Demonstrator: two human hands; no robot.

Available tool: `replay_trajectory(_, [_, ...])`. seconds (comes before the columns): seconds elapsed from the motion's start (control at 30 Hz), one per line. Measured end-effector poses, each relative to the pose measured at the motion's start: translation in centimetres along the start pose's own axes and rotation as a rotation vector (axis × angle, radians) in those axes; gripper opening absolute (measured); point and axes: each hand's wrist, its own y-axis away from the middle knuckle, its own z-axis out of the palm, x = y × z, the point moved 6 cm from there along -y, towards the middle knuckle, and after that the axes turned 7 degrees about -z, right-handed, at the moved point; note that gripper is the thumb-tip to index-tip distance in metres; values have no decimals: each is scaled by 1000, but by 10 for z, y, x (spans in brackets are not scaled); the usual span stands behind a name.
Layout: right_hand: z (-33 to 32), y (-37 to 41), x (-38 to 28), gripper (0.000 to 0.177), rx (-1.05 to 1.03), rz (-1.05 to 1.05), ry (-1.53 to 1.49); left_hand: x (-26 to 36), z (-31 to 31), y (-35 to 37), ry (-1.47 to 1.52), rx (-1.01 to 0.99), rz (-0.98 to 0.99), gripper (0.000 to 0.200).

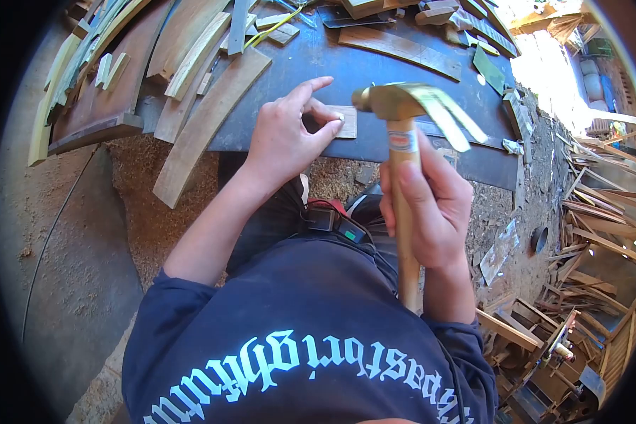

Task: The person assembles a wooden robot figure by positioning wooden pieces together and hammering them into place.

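My right hand is wrapped round the wooden handle of a claw hammer, thumb along the shaft. The hammer is raised, its head high and its claw pointing right. My left hand is closed in a pinch, thumb and index fingertips meeting over a small flat wood piece. Whatever is between those fingertips is too small to make out. The wood piece lies near the front edge of the dark worktable. The hammer's face is up and to the right of the pinching fingers.
A long board overhangs the table's front edge on the left, beside more stacked boards. Another plank lies across the back. A green piece rests at the right. Scrap wood is heaped on the floor at right.
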Motion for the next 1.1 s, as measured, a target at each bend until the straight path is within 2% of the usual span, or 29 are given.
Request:
replay_trajectory(0.1, [4, -8, 28, 49, -69, 225, 130, 0, -1, 2, -29, -22, -20, 59])
replay_trajectory(0.13, [1, -9, 35, 48, -57, 156, 168, 1, -1, 0, -42, -29, -14, 62])
replay_trajectory(0.23, [0, -5, 33, 46, -23, 244, -11, -1, -2, 1, -35, -14, 9, 71])
replay_trajectory(0.43, [-1, -6, 42, 49, -39, 234, -141, 5, -9, 2, -5, -125, 61, 89])
replay_trajectory(0.63, [-1, -7, 39, 47, -23, 249, -175, 3, -10, -4, -59, -178, 47, 95])
replay_trajectory(0.73, [-3, -2, 18, 44, 82, 79, -74, 6, -12, -6, -137, -161, 76, 95])
replay_trajectory(0.83, [-8, 1, -2, 49, 37, -88, -141, 6, -13, -8, -154, -169, 82, 92])
replay_trajectory(0.93, [-5, -4, 26, 49, -73, 256, -25, 5, -12, -9, -134, -189, 76, 89])
replay_trajectory(0.97, [-4, -6, 35, 48, -100, 278, -124, 5, -12, -8, -131, -191, 78, 88])
replay_trajectory(1.03, [-7, -6, 22, 41, -52, 267, -87, 4, -11, -9, -130, -185, 84, 87])
replay_trajectory(1.1, [-11, -4, 10, 44, 16, 141, -178, 4, -11, -9, -119, -196, 65, 85])
